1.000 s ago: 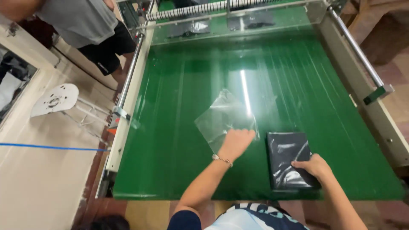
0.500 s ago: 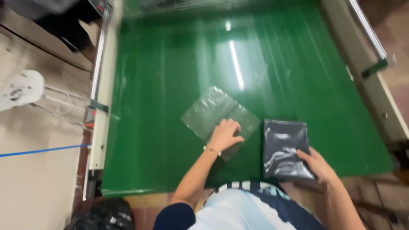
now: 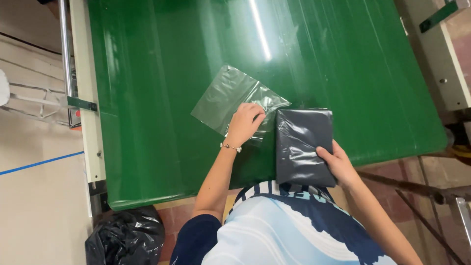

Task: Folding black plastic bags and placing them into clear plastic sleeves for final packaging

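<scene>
wide green conveyor belt, near edge | left hand fingers curled, pinching clear flat plastic bag | right hand gripping folded dark grey packet just beside | tip imo: hold bag mouth open, slide packet in square

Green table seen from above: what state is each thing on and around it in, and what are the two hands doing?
Clear plastic bag: empty, lying flat on the green table, one corner under the left hand.
Dark grey folded packet in glossy wrap: lying flat, touching the clear bag's edge.
Left hand: fingers curled, pressing on the clear bag.
Right hand: gripping the packet's near corner.
Black rubbish bag: crumpled on the floor.
</scene>
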